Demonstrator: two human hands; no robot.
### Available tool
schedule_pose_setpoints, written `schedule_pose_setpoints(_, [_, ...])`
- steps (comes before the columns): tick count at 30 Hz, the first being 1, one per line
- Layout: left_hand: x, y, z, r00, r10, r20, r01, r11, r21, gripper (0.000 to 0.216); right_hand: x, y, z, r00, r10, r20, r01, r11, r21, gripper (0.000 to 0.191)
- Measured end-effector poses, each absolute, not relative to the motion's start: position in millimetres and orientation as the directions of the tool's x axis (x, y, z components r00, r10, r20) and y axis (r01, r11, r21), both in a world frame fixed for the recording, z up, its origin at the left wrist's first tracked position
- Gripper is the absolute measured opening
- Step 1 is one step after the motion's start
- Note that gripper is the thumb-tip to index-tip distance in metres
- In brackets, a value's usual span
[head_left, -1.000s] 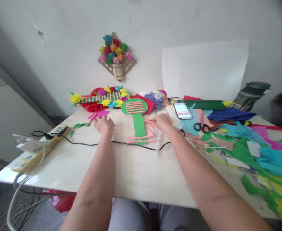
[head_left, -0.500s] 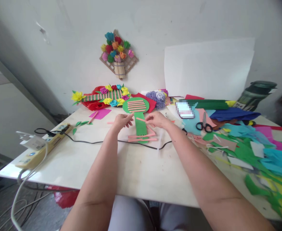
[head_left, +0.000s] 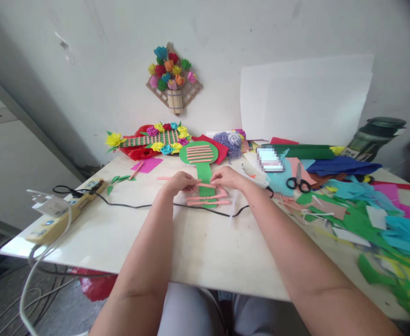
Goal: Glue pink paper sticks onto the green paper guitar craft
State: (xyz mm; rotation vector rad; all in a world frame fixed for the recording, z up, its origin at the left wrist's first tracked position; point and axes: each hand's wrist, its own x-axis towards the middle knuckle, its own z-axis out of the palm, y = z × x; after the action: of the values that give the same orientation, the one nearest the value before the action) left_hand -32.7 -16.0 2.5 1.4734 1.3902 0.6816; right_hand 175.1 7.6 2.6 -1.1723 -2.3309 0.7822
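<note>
The person's two hands meet over the neck of a green paper cutout (head_left: pixel 205 173), which lies at the middle of the table (head_left: pixel 222 261), its round head pointing toward the wall. A thin pink strip (head_left: pixel 206 185) spans the neck crosswise between them: the left hand (head_left: pixel 183 183) looks to have its fingertips closed on one end, and the right hand (head_left: pixel 226 177) pinches near the other. Whether the strip touches the paper beneath cannot be told. It seems light and soft, so uneven pressure or a pull from one side could crease it or leave it slanting compared with the neat row of pink bars (head_left: pixel 199 154) on the round head. Loose pink pieces (head_left: pixel 208 202) lie across the lower neck, one of them angled just below the right hand; a low knuckle or wrist could knock these about. The black cord (head_left: pixel 149 206) runs close by the cutout's near end, so a forearm catching it might drag the paper askew. The neck looks narrow and flat, and nothing visible weighs it down, so a sideways push could turn it. The scissors (head_left: pixel 298 184) rest well apart, among paper scraps (head_left: pixel 344 210) on the right, and pose little trouble.
</note>
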Motion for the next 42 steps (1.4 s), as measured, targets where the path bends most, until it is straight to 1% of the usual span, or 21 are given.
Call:
schedule_pose_setpoints(4, [-32.8, -16.4, 1.7, 0.216, 0.945, -0.246, 0.430, 0.135, 0.893, 0.040, 180.7, 11.3, 2.4, -0.539, 0.837, 0.089, 0.633, 0.473, -0.612, 0.017])
schedule_pose_setpoints(10, [-34.1, -16.6, 2.1, 0.223, 0.929, -0.296, 0.465, 0.166, 0.870, 0.039, 181.1, 6.4, 10.0, -0.569, 0.822, -0.016, 0.734, 0.499, -0.460, 0.016])
schedule_pose_setpoints(12, [-34.4, -16.1, 2.0, 0.224, 0.927, -0.301, 0.488, 0.161, 0.858, 0.039, 180.3, 4.1, 12.4, -0.562, 0.826, -0.028, 0.759, 0.502, -0.415, 0.017])
schedule_pose_setpoints(15, [-34.7, -14.9, 1.1, 0.223, 0.922, -0.317, 0.511, 0.167, 0.843, 0.039, 179.3, 1.4, 14.9, -0.550, 0.834, -0.032, 0.778, 0.498, -0.382, 0.016])
schedule_pose_setpoints(17, [-34.8, -14.2, 0.4, 0.224, 0.921, -0.320, 0.525, 0.162, 0.835, 0.039, 178.8, -0.1, 16.1, -0.541, 0.840, -0.037, 0.786, 0.490, -0.377, 0.015])
schedule_pose_setpoints(23, [-36.6, -11.6, -2.5, 0.223, 0.938, -0.265, 0.555, 0.101, 0.826, 0.037, 177.6, -1.0, 15.8, -0.554, 0.832, -0.022, 0.765, 0.499, -0.407, 0.016])
schedule_pose_setpoints(28, [-37.0, -10.9, -2.7, 0.199, 0.941, -0.272, 0.601, 0.102, 0.793, 0.037, 177.4, 0.3, 12.8, -0.559, 0.829, -0.028, 0.753, 0.493, -0.436, 0.016])
schedule_pose_setpoints(42, [-36.9, -14.2, 2.3, 0.332, 0.901, -0.280, 0.656, -0.007, 0.754, 0.026, 177.4, 2.0, 10.8, -0.592, 0.804, -0.055, 0.735, 0.510, -0.447, 0.015])
